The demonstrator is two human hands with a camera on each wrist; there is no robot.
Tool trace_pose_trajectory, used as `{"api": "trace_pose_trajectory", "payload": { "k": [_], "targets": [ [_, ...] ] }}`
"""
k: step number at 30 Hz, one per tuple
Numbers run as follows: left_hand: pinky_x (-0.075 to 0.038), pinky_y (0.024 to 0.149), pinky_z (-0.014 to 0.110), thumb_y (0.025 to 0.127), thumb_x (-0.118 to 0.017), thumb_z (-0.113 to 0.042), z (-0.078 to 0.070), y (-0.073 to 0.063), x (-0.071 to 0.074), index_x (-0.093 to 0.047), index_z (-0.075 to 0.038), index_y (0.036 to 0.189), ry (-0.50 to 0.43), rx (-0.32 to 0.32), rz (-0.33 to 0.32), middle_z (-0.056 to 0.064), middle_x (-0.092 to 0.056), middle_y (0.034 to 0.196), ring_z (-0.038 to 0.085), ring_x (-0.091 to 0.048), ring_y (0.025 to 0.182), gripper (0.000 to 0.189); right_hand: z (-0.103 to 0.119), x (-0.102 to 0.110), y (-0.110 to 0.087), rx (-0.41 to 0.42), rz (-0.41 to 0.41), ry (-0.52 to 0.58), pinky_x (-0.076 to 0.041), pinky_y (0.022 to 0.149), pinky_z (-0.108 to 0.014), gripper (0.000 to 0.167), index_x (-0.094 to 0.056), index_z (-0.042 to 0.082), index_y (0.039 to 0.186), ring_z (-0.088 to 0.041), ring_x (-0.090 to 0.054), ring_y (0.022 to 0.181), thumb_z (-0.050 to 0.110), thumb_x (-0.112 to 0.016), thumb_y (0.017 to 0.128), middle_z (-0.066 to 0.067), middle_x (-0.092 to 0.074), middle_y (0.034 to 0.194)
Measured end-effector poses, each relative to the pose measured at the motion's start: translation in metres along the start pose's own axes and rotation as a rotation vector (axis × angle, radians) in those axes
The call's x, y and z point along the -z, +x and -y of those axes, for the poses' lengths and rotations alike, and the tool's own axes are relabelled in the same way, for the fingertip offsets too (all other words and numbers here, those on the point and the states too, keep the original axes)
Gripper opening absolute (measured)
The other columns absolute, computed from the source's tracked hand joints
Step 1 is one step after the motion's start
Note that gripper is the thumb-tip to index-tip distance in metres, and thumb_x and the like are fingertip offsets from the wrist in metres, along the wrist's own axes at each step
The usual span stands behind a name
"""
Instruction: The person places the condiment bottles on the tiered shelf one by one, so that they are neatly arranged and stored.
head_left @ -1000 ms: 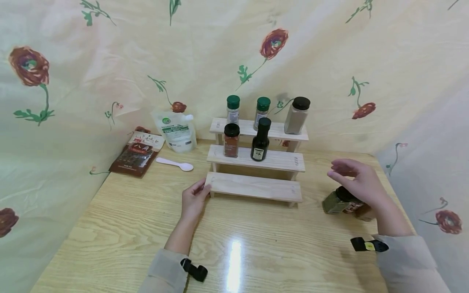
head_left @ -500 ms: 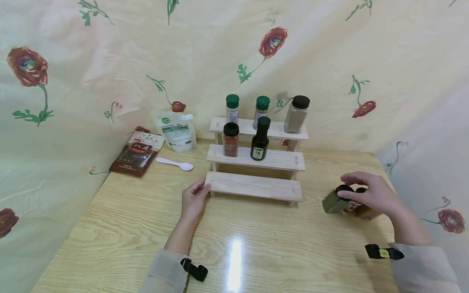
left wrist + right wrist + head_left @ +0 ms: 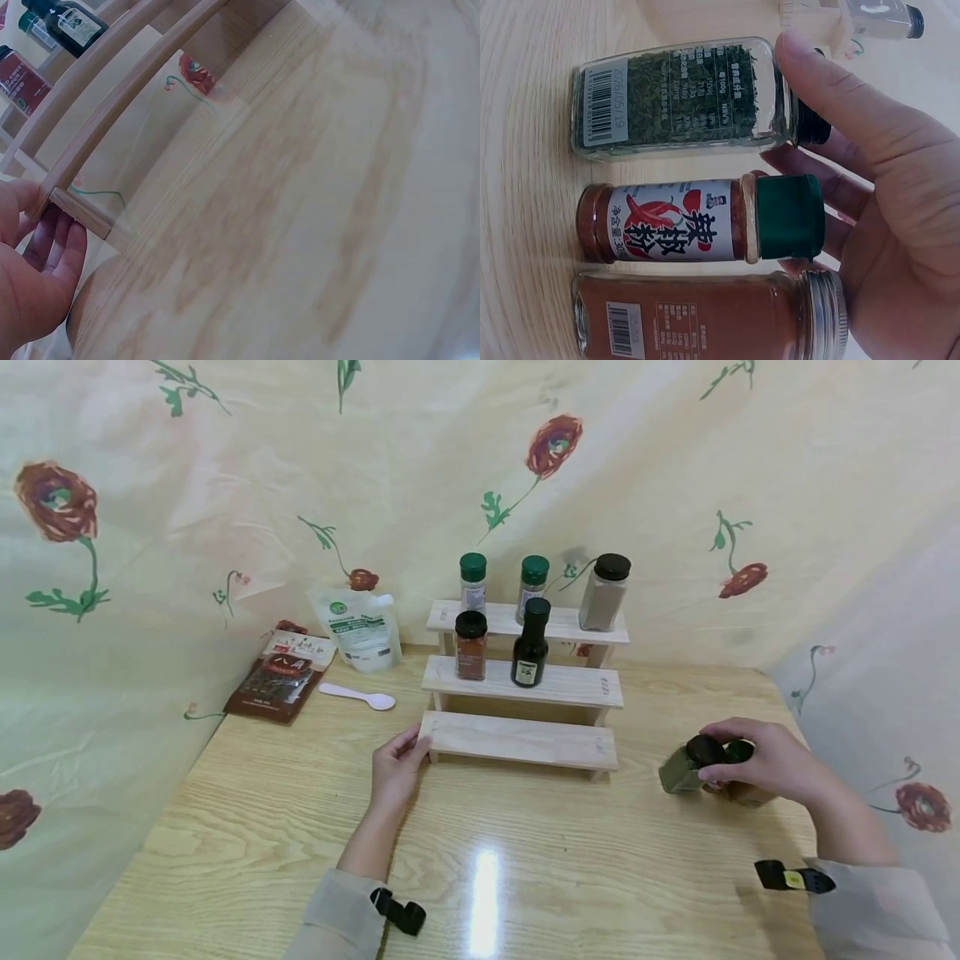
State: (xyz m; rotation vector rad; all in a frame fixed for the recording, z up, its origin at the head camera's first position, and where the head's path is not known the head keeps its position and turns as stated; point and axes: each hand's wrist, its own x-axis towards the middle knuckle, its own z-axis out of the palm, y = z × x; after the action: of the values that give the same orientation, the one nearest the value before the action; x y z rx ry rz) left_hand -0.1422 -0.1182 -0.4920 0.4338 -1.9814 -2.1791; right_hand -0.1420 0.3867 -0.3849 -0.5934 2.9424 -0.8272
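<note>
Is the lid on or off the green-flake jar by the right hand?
On: the right wrist view shows the black lid capping the green-flake jar. How tight, I cannot tell.

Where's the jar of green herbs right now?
In the head view, the herb jar is on the right of the table, beside the green-capped chili jar and right of the wooden rack, with the right hand at its top.

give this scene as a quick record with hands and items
left hand: holds the left end of bottom tier
right hand: around the top of herb jar
top tier: two green-capped shakers, black-lidded jar
middle tier: red-brown jar, dark bottle
beside herb jar: chili shaker, brown-powder jar
left of rack: white pouch, brown packet, spoon
</note>
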Motion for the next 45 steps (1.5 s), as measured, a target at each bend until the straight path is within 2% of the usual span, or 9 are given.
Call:
{"api": "trace_pose_trajectory", "payload": {
  "k": [6,16,23,27,29,31,35,42,45],
  "targets": [
    [-0.060,0.078,0.019,0.094,-0.072,-0.003,-0.001,0.000,0.000,-0.067,0.005,0.126,0.008,0.016,0.003,0.011,-0.066,0.103,0.007,-0.064,0.084,0.034,-0.001,-0.003,0.003,0.063,-0.039,-0.036,-0.051,0.069,-0.015,0.050,-0.071,0.001,0.119,0.005,-0.058,0.092,0.018,-0.090,0.076,-0.017,-0.072,0.109],
    [-0.060,0.078,0.018,0.093,-0.072,-0.003,-0.002,0.000,0.000,-0.067,0.006,0.126,0.001,0.014,0.006,0.010,-0.067,0.102,0.006,-0.063,0.085,0.034,0.000,-0.007,0.005,0.066,-0.140,-0.044,-0.040,0.076,-0.002,0.049,-0.070,0.000,0.120,0.010,-0.053,0.097,0.017,-0.089,0.078,-0.019,-0.071,0.109],
    [-0.060,0.078,0.019,0.093,-0.072,-0.002,-0.002,0.001,0.000,-0.067,0.006,0.126,-0.004,0.013,0.006,0.010,-0.067,0.101,0.006,-0.063,0.084,0.034,0.013,-0.001,0.009,0.000,-0.163,-0.017,-0.040,0.077,-0.009,0.052,-0.065,-0.002,0.129,-0.040,-0.061,0.108,0.023,-0.082,0.087,-0.026,-0.065,0.124],
    [-0.060,0.079,0.019,0.093,-0.072,-0.003,-0.003,0.001,0.000,-0.066,0.006,0.126,-0.010,0.016,0.012,0.009,-0.066,0.100,0.007,-0.063,0.084,0.035,0.023,0.004,0.013,-0.049,-0.177,0.007,-0.041,0.074,-0.012,0.054,-0.062,-0.004,0.133,-0.048,-0.060,0.108,0.025,-0.079,0.091,-0.029,-0.063,0.127],
    [-0.060,0.079,0.019,0.093,-0.073,-0.003,-0.003,0.001,0.000,-0.066,0.006,0.126,-0.008,0.019,0.012,0.009,-0.066,0.100,0.006,-0.063,0.084,0.035,0.028,0.006,0.017,-0.060,-0.204,0.021,-0.041,0.074,-0.010,0.053,-0.063,-0.003,0.132,-0.037,-0.061,0.112,0.024,-0.080,0.090,-0.029,-0.064,0.126],
    [-0.060,0.078,0.019,0.093,-0.073,-0.003,-0.003,0.001,0.001,-0.067,0.006,0.126,-0.001,0.021,0.009,0.008,-0.065,0.100,0.006,-0.063,0.084,0.035,0.033,0.007,0.021,-0.057,-0.230,0.037,-0.039,0.074,-0.006,0.052,-0.064,-0.003,0.132,-0.015,-0.062,0.110,0.023,-0.080,0.089,-0.028,-0.065,0.125],
    [-0.060,0.076,0.018,0.092,-0.073,-0.003,-0.002,0.001,0.001,-0.067,0.007,0.126,0.003,0.014,0.005,0.009,-0.065,0.099,0.006,-0.063,0.082,0.035,0.043,0.008,0.031,-0.032,-0.294,0.072,-0.038,0.074,-0.002,0.049,-0.065,-0.003,0.129,0.019,-0.048,0.097,0.019,-0.081,0.088,-0.025,-0.067,0.121],
    [-0.060,0.076,0.018,0.093,-0.072,-0.002,-0.002,0.001,0.001,-0.066,0.008,0.125,0.002,0.012,0.007,0.008,-0.065,0.098,0.006,-0.063,0.082,0.034,0.057,0.011,0.049,0.068,-0.403,0.146,-0.048,0.074,-0.003,0.037,-0.072,0.002,0.118,0.012,-0.060,0.084,0.004,-0.083,0.082,0.022,-0.066,0.101],
    [-0.060,0.076,0.018,0.093,-0.072,-0.002,-0.001,0.002,0.001,-0.067,0.008,0.125,0.005,0.012,0.008,0.008,-0.064,0.098,0.006,-0.062,0.083,0.034,0.063,0.013,0.055,0.097,-0.408,0.152,-0.048,0.073,-0.003,0.037,-0.072,0.002,0.118,0.012,-0.061,0.083,0.003,-0.083,0.082,0.028,-0.063,0.100]
  ]
}}
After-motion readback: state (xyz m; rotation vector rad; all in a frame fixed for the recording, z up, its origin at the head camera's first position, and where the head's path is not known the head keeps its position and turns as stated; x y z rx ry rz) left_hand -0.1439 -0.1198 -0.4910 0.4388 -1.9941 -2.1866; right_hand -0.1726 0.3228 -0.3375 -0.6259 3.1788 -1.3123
